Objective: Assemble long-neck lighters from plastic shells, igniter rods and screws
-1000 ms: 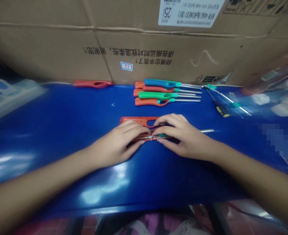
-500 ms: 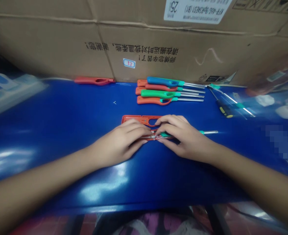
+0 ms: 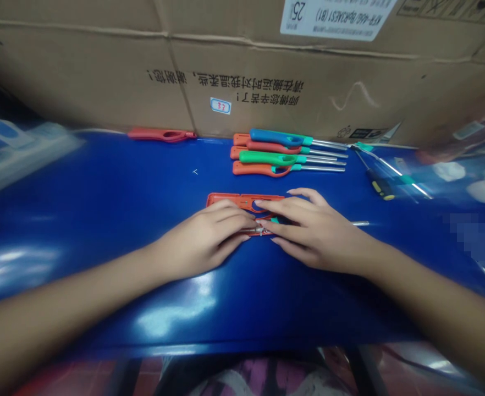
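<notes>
An opened gas lighter [image 3: 263, 231] lies on the blue table, its orange half shell showing wires and small inner parts. My left hand [image 3: 207, 236] is closed on its left end, with thumb and fingers pinching the shell. Over its right part, my right hand [image 3: 325, 234] has its fingers stretched and apart, the thumb on the near side. Those fingers hide most of the green piece [image 3: 274, 220]; the metal tube tip [image 3: 360, 223] sticks out beyond the hand. Just behind lies the other orange shell half [image 3: 228, 198], its right end under my right fingertips.
Several lighters with metal tubes [image 3: 263, 169] lie stacked farther back. A red lighter casing [image 3: 160, 134] rests by the cardboard box [image 3: 114, 82]. On the right are a screwdriver [image 3: 380, 187], a loose metal tube [image 3: 391, 165] and plastic bags. A pale container [image 3: 32, 154] stands left.
My right fingers have spread and shifted slightly right, away from the wires they were pinching at. My left hand keeps its hold on the lighter.
</notes>
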Demonstrator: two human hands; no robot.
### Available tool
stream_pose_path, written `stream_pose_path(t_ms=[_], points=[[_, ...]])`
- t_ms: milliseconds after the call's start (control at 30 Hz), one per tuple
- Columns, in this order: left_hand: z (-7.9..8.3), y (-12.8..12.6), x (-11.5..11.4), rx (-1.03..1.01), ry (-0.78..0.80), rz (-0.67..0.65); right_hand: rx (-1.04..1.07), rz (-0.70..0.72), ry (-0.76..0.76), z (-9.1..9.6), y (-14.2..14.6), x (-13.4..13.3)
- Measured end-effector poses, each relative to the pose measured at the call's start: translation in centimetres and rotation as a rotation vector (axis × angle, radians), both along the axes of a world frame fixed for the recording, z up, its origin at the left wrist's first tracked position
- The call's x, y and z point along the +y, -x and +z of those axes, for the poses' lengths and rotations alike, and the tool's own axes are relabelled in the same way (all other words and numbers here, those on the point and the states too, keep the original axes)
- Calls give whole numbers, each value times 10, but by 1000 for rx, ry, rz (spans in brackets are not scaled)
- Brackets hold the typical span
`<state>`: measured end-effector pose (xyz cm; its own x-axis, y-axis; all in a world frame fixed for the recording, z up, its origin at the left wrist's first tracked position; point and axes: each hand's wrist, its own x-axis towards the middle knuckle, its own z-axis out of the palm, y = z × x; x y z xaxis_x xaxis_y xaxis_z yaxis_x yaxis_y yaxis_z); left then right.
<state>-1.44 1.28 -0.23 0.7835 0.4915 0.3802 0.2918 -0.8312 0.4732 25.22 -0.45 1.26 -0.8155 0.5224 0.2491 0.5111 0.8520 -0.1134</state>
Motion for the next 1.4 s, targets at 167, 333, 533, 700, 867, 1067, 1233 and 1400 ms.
stream_pose_path(t_ms=[167, 333, 533, 700, 867, 1067, 1233, 1400], points=[[0, 0, 0, 0, -15, 2, -169, 23, 36, 6, -5, -2], [0, 1, 0, -6, -18, 1, -38, -5, 97, 12, -7, 0], [1, 2, -1, 32, -9, 11, 59, -69, 160, 17, -15, 8], [0, 3, -1, 75, -34, 8, 3, -40, 132, 14, -16, 9], [0, 5, 1, 159, -63, -17, -23, 27, 62, 16, -16, 8], [3, 5, 1, 200, -103, -40, -15, 10, 84, 15, -16, 9], [3, 2, 0, 214, -115, -38, 40, -46, 146, 11, -16, 10], [3, 2, -1, 224, -118, -32, 41, -64, 83, 9, -12, 8]])
